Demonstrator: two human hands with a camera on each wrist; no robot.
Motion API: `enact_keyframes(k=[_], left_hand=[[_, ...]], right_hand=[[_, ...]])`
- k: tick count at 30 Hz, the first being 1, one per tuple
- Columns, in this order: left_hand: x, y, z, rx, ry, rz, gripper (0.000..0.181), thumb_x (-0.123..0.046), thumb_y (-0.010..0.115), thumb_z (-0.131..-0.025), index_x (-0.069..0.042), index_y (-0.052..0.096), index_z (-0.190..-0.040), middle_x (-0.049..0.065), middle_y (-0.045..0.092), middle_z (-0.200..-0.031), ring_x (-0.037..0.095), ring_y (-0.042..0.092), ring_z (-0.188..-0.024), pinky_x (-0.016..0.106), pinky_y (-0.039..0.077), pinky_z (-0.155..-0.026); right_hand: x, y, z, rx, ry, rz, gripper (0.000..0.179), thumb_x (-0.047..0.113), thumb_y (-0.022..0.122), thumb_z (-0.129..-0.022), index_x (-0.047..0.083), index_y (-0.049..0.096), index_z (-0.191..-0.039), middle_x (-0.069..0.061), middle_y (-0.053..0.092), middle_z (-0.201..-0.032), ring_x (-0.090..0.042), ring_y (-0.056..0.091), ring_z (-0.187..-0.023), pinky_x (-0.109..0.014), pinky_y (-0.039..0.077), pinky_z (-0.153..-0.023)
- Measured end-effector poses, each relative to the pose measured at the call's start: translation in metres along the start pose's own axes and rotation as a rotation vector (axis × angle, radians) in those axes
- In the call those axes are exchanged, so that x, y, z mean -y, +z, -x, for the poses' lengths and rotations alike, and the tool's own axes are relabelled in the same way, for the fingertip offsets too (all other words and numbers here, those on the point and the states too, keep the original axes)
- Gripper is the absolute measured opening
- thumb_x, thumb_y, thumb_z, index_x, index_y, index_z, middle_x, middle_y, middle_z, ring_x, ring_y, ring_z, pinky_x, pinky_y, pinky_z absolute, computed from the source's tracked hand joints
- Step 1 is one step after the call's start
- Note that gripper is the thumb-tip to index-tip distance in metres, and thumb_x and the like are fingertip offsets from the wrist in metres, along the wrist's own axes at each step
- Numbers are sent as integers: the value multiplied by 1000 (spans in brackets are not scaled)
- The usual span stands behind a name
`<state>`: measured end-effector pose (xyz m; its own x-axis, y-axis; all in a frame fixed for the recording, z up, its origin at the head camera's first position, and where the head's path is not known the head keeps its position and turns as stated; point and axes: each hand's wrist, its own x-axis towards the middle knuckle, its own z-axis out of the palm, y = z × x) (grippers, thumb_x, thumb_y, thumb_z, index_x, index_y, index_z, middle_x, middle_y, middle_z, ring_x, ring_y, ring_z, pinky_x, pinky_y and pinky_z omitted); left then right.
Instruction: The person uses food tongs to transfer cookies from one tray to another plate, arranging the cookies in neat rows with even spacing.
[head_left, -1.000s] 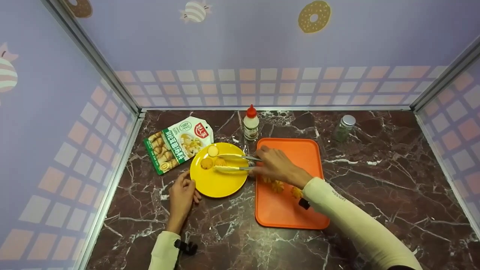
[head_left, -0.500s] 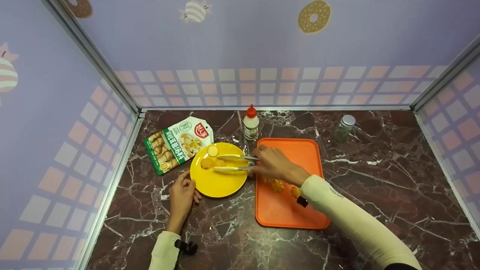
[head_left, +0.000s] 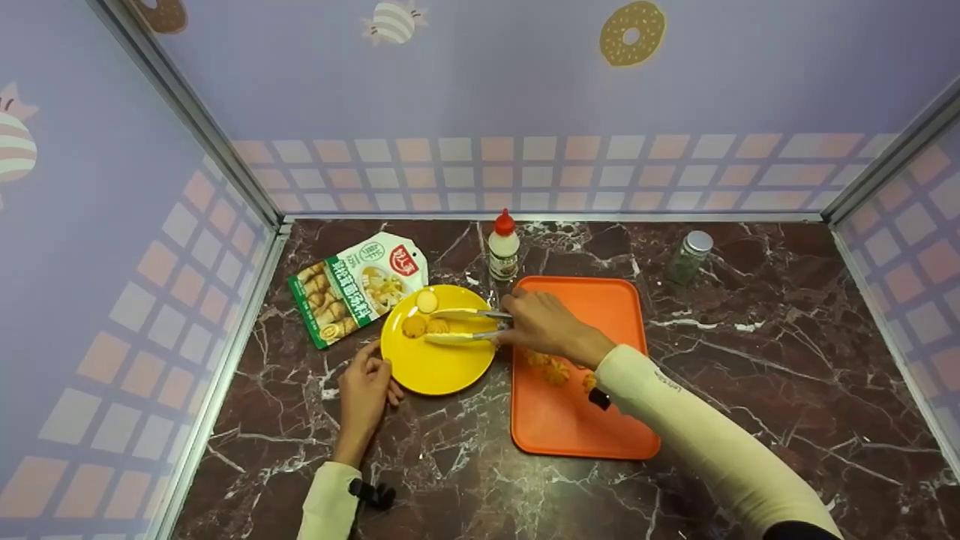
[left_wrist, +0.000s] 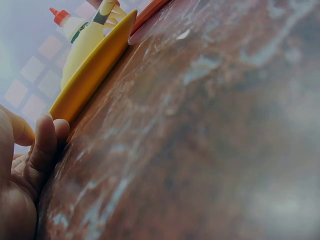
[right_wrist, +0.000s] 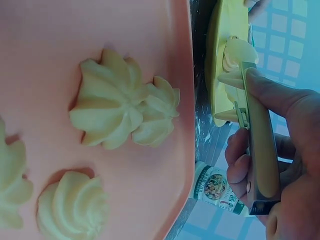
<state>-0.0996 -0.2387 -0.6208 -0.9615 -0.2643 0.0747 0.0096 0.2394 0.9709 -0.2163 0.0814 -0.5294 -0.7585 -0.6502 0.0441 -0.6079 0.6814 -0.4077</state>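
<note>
My left hand (head_left: 364, 386) holds the left rim of a yellow plate (head_left: 442, 375), its fingertips and thumb at the edge. In my right hand (head_left: 547, 324) are metal tongs (head_left: 463, 337) with pale tips, reaching over the plate from the right. Their tips stand apart, with a fluted, swirled cookie (head_left: 439, 326) between them; whether they touch it cannot be told. Beside it lie another orange-brown cookie (head_left: 413, 326) and a pale round piece (head_left: 427, 301). On the orange tray (head_left: 577, 427), below my right forearm, are several fluted cookies (right_wrist: 107, 100).
A green and white food packet (head_left: 360, 289) lies behind and left of the plate. A red-capped squeeze bottle (head_left: 504, 251) stands behind, between plate and tray. At the back right is a glass jar (head_left: 688, 259) with a silver lid. Patterned walls enclose the marble-look tabletop (head_left: 750, 390).
My right hand and the tongs have shifted slightly to the left over the plate. The left hand, the plate and the cookies on it look unmoved.
</note>
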Motion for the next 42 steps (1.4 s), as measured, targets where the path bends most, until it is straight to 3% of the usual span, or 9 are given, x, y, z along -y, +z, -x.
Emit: enact_keyframes(k=[12, 23, 31, 42], left_hand=[[0, 0, 1, -5, -14, 16, 41, -3, 60, -111, 2, 60, -152, 21, 70, -86, 21, 65, -48, 30, 56, -40], [-1, 0, -1, -6, -17, -5, 43, -3, 60, -111, 2, 59, -153, 21, 70, -86, 22, 65, -48, 30, 56, -40], [-6, 3, -1, -18, -57, -61, 44, 3, 56, -110, 9, 55, -154, 24, 69, -85, 29, 65, -48, 29, 55, -40], [-1, 0, 0, 7, -12, -15, 45, -1, 58, -111, 5, 56, -155, 19, 71, -85, 23, 66, -49, 31, 57, -42]], right_hand=[[-5, -5, 8, -13, 5, -29, 48, 42, 88, -95, 2, 76, -119, -9, 64, -99, -21, 55, -72, -38, 50, -61], [-19, -12, 35, -70, 7, -43, 50, 44, 89, -94, 3, 75, -120, -10, 66, -103, -23, 64, -74, -41, 57, -63], [-32, -16, 51, -106, 18, -55, 48, 42, 88, -95, 2, 78, -121, -11, 68, -101, -16, 55, -65, -32, 48, -55], [-52, -20, 71, -187, -2, -63, 41, 30, 90, -95, -1, 78, -118, -12, 69, -95, -17, 57, -68, -35, 51, -57]])
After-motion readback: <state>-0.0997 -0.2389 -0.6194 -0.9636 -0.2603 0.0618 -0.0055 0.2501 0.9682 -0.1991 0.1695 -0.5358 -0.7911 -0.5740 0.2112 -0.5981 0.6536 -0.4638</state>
